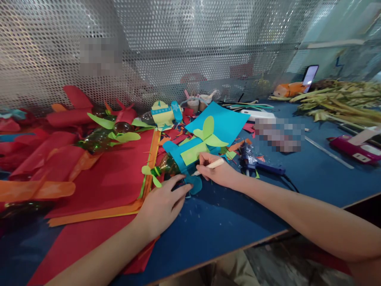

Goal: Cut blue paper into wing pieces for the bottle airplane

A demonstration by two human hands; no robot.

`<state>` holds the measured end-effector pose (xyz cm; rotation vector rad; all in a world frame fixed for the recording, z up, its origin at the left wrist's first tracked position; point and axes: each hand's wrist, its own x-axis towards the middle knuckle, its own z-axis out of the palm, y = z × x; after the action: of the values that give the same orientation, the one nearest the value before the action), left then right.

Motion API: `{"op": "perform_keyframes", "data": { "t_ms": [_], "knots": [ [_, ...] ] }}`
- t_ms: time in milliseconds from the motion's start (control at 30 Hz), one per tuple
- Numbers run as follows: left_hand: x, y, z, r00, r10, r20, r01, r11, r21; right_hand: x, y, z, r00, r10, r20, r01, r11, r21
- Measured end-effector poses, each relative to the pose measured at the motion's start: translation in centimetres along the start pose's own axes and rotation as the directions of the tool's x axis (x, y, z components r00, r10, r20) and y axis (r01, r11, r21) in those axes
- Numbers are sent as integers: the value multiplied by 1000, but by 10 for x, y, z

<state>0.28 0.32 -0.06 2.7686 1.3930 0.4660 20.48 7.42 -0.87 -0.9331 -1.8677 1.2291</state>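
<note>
A toy plane made from a plastic bottle lies on the table, its body wrapped in blue paper (177, 153) with a pale green panel (195, 154). Its tail (209, 135) and the propeller (153, 173) at the bottle neck are green paper. My right hand (217, 171) is closed round a white pen (214, 163), the tip close to the blue wing (195, 185). My left hand (165, 202) lies with fingers stretched and slightly apart, fingertips against the near wing. Its thumb is hidden.
Red and orange sheets (110, 178) are stacked at left, beside more bottle planes (98, 139). A blue sheet (220, 119) and paper scraps lie behind. To the right are a glue gun (262, 166), a magenta tool (353, 149) and dried stalks (336, 99). Perforated metal (178, 47) stands behind.
</note>
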Motion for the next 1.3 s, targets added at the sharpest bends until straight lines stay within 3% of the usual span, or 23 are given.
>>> {"op": "perform_keyframes", "data": {
  "t_ms": [633,1300],
  "knots": [
    [0,-1,-1,1000,-13,26,13,1000,3,1,3,1,1000,-19,19,19,999,41],
    [1,0,-2,1000,-10,23,10,1000,2,2,-4,0,998,47,-30,-47,999,-8]
  ]
}}
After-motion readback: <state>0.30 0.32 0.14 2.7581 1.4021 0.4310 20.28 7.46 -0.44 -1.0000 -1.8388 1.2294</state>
